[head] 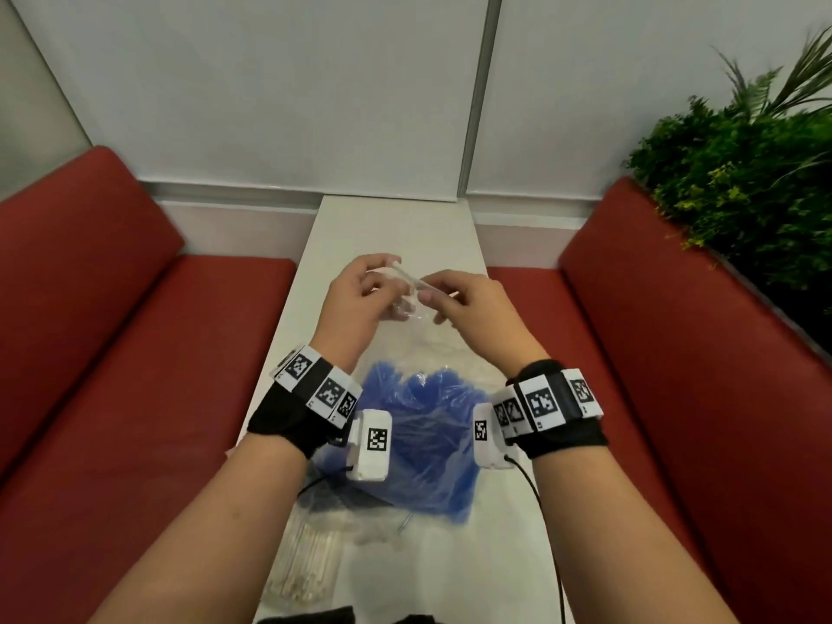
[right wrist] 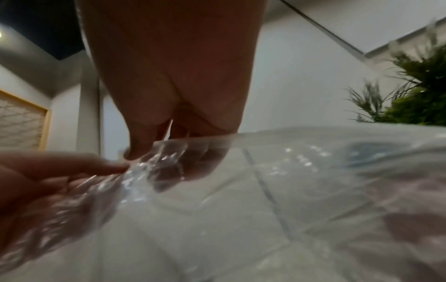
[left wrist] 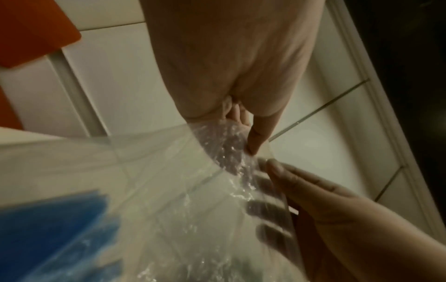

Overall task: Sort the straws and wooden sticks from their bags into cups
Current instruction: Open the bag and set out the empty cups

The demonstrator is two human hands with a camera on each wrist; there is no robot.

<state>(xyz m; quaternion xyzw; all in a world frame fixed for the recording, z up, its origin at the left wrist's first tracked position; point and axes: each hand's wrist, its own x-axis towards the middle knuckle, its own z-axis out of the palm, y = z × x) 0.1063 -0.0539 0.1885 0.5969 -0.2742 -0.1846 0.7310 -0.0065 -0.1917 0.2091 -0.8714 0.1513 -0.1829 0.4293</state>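
your left hand point(head: 355, 299) and right hand point(head: 472, 313) both pinch the gathered top of the clear bag point(head: 407, 304), fingers curled on the plastic, held up over the white table point(head: 396, 231). the blue straws point(head: 427, 434) sit in the bag's lower part, between your wrists. a second bag of wooden sticks point(head: 306, 565) lies on the table near your left forearm.

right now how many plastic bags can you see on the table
2: the bag of blue straws held up at its top edge by both hands, and the bag of wooden sticks lying at the table's near left edge. Others may be hidden.
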